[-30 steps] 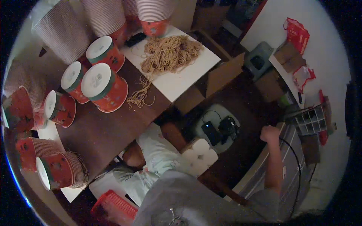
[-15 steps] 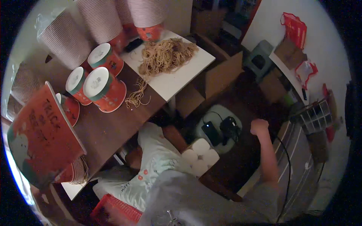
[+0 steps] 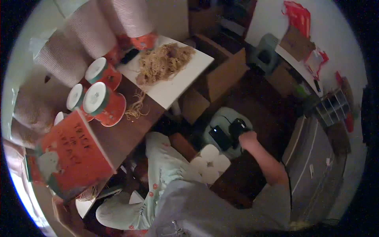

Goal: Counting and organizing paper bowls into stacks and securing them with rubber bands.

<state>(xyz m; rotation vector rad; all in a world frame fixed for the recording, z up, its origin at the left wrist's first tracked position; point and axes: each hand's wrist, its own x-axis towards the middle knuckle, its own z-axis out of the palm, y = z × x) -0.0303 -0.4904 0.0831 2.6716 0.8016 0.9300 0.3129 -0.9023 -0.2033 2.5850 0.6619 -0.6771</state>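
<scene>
My right hand point(image 3: 248, 140) is stretched out low, its fingers curled against the near side of a black device with a cord point(image 3: 238, 125). Both are at a pale grey stool point(image 3: 225, 111), where a flat black device with a small light point(image 3: 220, 137) lies beside them. Whether the hand grips anything is hidden. My left hand does not show. Close by on the left, a large orange paper bucket point(image 3: 81, 158) with a ghost picture hangs tilted above the brown table point(image 3: 118, 144); nothing visible shows what holds it up.
Several upturned orange tubs point(image 3: 104, 108) and tall stacks of paper buckets point(image 3: 130, 17) stand on the table. Tan paper strings point(image 3: 166, 61) heap on a white board point(image 3: 167, 96). Cardboard boxes point(image 3: 227, 75), white paper rolls point(image 3: 210, 162) and a wire basket point(image 3: 333, 106) are around.
My right hand has moved left, from over the floor to the black device on the stool. The large bucket has shifted right and tilted differently. The whole view has turned slightly.
</scene>
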